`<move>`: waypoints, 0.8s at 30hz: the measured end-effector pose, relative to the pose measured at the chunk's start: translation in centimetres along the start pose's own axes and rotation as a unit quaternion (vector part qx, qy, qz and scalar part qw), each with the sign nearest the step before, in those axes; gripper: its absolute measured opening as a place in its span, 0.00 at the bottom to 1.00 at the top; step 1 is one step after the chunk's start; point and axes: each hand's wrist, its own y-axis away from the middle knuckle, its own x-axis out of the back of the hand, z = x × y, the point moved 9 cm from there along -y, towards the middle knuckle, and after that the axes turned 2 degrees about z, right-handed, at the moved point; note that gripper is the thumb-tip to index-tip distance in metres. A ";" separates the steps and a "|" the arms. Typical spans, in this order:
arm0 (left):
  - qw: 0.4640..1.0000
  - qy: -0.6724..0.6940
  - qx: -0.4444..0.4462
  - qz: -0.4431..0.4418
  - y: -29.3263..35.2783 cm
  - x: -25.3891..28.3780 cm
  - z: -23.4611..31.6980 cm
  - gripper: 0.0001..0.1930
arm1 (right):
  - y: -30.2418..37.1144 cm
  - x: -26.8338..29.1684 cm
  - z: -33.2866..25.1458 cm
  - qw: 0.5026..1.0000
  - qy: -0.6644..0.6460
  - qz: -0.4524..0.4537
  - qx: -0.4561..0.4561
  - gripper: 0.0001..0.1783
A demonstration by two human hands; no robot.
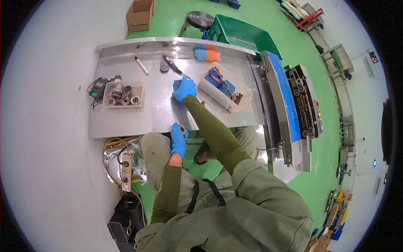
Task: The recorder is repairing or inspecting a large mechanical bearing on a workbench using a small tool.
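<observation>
Both of my hands wear blue gloves. My left hand (178, 142), at the front edge of the steel table (155, 113), is closed around a small grey rounded metal part (183, 129). Farther in, my right hand (185, 89) is closed on a small blue piece (176, 85) at the tabletop; its kind is unclear because the glove covers much of it. Just beyond lies a screwdriver-like tool (171, 63) with a dark blue and red handle. To the right is a white plastic tub (205, 87) with blue items and a brown strap inside.
On the left, a clear tray (121, 106) holds several metal rollers beside a black adapter (98, 89). A marker (141, 66), a dark oval block (164, 66) and a fluffy duster (206, 53) lie toward the back. A blue-topped conveyor machine (284, 96) borders the table's right.
</observation>
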 end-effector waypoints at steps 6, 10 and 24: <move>0.999 0.022 0.002 0.043 0.1 0.9 0.3 0.27 | 1.4 6.5 0.3 0.977 -0.205 -0.021 0.047 0.38; 1.000 -0.007 -0.024 0.018 -0.1 1.0 1.0 0.27 | 0.3 15.0 3.5 0.974 -0.226 -0.030 -0.018 0.42; 0.997 -0.028 -0.067 0.003 -0.1 1.4 1.3 0.26 | 4.6 14.4 7.6 0.991 -0.033 0.070 0.111 0.34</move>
